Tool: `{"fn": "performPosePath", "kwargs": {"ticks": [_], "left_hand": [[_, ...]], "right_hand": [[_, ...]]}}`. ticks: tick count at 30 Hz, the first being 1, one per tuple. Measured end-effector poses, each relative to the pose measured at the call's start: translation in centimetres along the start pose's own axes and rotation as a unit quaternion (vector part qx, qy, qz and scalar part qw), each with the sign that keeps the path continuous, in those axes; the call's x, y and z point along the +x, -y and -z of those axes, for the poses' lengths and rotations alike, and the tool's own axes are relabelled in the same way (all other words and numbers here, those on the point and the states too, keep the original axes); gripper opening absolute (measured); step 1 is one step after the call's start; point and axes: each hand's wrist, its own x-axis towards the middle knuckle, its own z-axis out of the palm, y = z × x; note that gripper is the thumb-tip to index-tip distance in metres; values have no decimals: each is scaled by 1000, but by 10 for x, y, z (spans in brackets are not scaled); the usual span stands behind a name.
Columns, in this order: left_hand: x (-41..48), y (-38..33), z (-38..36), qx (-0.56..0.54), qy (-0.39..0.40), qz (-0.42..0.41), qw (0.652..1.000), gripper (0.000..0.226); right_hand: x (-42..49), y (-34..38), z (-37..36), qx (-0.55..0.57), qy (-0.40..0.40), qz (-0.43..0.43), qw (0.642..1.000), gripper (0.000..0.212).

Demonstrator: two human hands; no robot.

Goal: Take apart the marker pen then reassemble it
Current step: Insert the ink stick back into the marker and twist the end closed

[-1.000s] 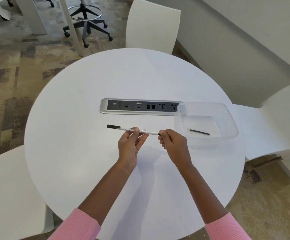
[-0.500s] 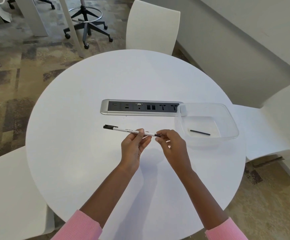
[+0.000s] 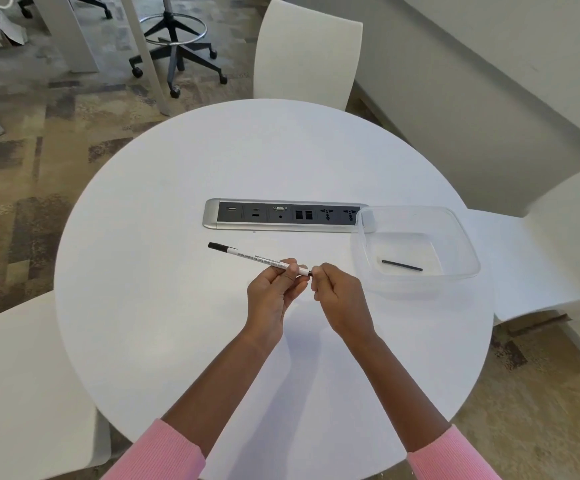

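A thin white marker pen (image 3: 251, 255) with printed text and a black cap at its far left end hangs above the round white table (image 3: 164, 306). My left hand (image 3: 274, 292) pinches the barrel near its right end. My right hand (image 3: 337, 294) pinches the small black piece at the pen's right tip; the fingers hide most of that piece. A thin black rod (image 3: 402, 265), apparently a pen part, lies inside the clear plastic container (image 3: 468, 251) to the right.
A silver and black power and data socket strip (image 3: 212, 214) is set in the table behind the pen, its right end under the container's corner. White chairs stand at the far side (image 3: 307, 53), right (image 3: 558, 237) and near left (image 3: 22, 393). A wheeled stool base (image 3: 177, 46) stands on the carpet.
My two hands have drawn closer together at the pen's right end. The pen has tilted so its capped end points more up and left. The rod in the container has not moved.
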Motion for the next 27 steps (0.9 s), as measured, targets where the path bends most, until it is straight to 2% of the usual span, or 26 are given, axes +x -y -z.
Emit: {"fn": "performPosePath", "kwargs": {"ticks": [2,4,5,6,8,11,14,18,20,22,25,27], "left_hand": [[0,1,0,9,2,-2,1000,9],[0,1,0,20,3,-7,1000,9],[0,1,0,24,3,-10,1000,8],[1,1,0,27,3,-13,1000,8],[1,0,0,24,1,-18,1000,6],[2,-2,0,12,-2,-22,1000,5],[2,-2,-1,20,1,-23,1000,6],[0,0,-2,33,15,-29,999,10],[-1,0,-2,36,22,-32,999,10],[-2,1,-2,40,29,-36,998,9],[-3,1,-1,49,34,-39,997,8],[-4,2,0,57,32,-40,997,9]], "right_hand": [[2,4,2,123,34,-111,986,42],[6,7,4,241,73,-218,943,47],[6,7,4,262,84,-241,931,49],[5,7,5,257,86,-238,933,51],[2,7,4,193,66,-178,963,50],[-8,3,5,48,26,-44,998,26],[-11,-3,7,-66,-13,68,995,19],[-10,-8,8,-140,-50,144,978,37],[-9,-7,11,-138,-47,141,979,31],[-9,-5,10,-99,-14,97,990,27],[-10,-1,7,44,46,-9,998,36],[-10,2,6,159,78,-74,981,39]]}}
